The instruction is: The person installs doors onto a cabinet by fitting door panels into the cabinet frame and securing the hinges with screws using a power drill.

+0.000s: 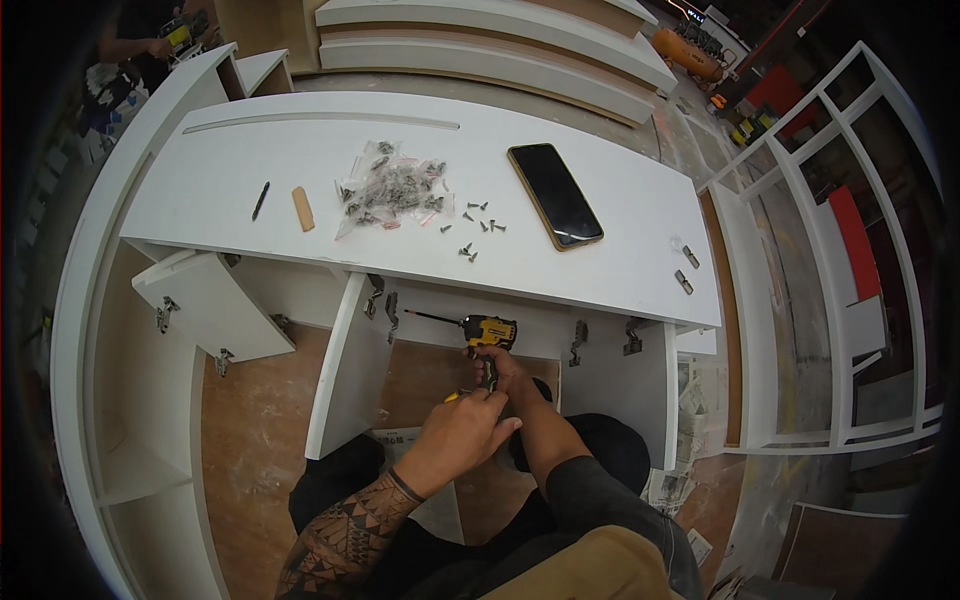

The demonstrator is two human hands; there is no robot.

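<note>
A yellow and black cordless drill [490,332] lies sideways inside the open cabinet below the white top, its long thin bit pointing left. Around its handle the fingers of my right hand [507,368] are wrapped. My left hand [455,435] is closed at the foot of the drill, where a bit of yellow peeks past the fingers; the fingertips are mostly hidden. Left of the bit's tip, a metal hinge [391,311] sits by the open white left door [340,365]. Another hinge [578,342] is on the right side, near the right door [632,390].
On the white top [640,215] lie bagged screws [392,190], several loose screws [484,225], a phone [556,197], a wooden piece [303,209] and a black bit [261,201]. Another door [215,305] hangs open at left. A white frame [845,110] stands right.
</note>
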